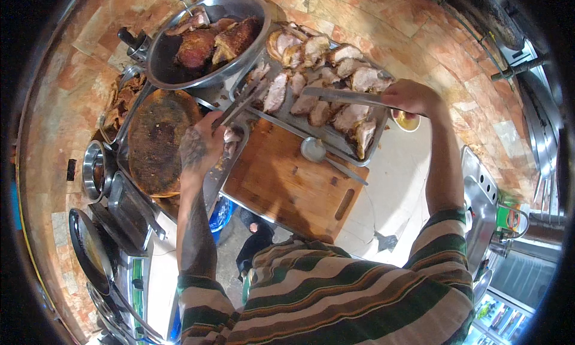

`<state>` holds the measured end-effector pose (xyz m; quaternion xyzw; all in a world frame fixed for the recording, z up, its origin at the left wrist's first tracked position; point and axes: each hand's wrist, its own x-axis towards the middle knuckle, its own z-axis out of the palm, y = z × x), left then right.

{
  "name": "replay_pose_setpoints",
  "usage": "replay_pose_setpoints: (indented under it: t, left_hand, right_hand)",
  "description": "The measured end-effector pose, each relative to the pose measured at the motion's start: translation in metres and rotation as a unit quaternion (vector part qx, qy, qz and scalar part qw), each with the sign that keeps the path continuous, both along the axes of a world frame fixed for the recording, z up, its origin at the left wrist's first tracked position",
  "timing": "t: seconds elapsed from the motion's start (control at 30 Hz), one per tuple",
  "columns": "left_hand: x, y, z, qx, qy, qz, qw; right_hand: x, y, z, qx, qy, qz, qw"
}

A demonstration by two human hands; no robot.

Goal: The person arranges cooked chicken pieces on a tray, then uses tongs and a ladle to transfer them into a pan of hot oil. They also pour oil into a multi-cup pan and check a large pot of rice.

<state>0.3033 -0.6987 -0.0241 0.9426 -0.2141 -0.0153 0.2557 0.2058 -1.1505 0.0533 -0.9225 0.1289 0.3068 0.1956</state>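
My left hand [204, 138] grips metal tongs [245, 100], whose tips reach over a slice of cooked meat [259, 71] at the tray's left edge. Whether the tips pinch that slice is hard to tell. In my right hand [411, 100] is a long knife [343, 96], its blade held flat above the meat and pointing left. Many pieces of browned, pale-centred meat [355, 113] cover the metal tray [314, 140]. Below the tray lies a wooden cutting board [287, 183] with a slotted handle. A metal ladle [313, 149] rests across the board's upper edge.
A large steel bowl [155, 59] holding large browned meat chunks stands at upper left. Left of my left arm is a round wooden block [164, 138]. A small cup of yellowish contents [406, 120] sits under my right wrist. A frying pan [90, 250] stands at lower left.
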Motion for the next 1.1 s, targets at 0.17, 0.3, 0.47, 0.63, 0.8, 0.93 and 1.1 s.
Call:
replay_pose_setpoints:
  t: [0.17, 0.3, 0.47, 0.63, 0.8, 0.93, 1.1]
  left_hand:
    - [-0.022, -0.037, 0.010, -0.009, -0.006, -0.018, 1.000]
    - [-0.011, -0.055, -0.019, 0.059, -0.093, -0.078, 0.991]
    - [-0.023, -0.048, 0.014, 0.101, -0.033, -0.045, 0.993]
    - [-0.046, -0.060, 0.001, 0.043, -0.095, -0.101, 0.989]
    - [-0.053, -0.064, 0.001, 0.048, -0.090, -0.055, 0.993]
    - [-0.057, -0.053, -0.009, 0.045, -0.058, -0.039, 0.997]
    - [-0.053, -0.040, 0.012, 0.052, 0.012, 0.052, 0.997]
  right_hand:
    - [-0.074, 0.019, 0.023, -0.057, -0.120, 0.009, 0.991]
    - [-0.115, 0.064, -0.051, 0.192, -0.190, 0.015, 0.963]
    - [-0.158, 0.117, -0.118, 0.343, -0.297, -0.069, 0.889]
    - [-0.106, 0.015, -0.128, -0.024, -0.360, -0.189, 0.913]
    - [-0.078, -0.086, -0.143, -0.172, -0.268, -0.084, 0.944]
    - [-0.064, -0.086, -0.162, -0.126, -0.274, -0.069, 0.951]
    - [-0.061, -0.127, -0.195, -0.206, -0.288, -0.037, 0.935]
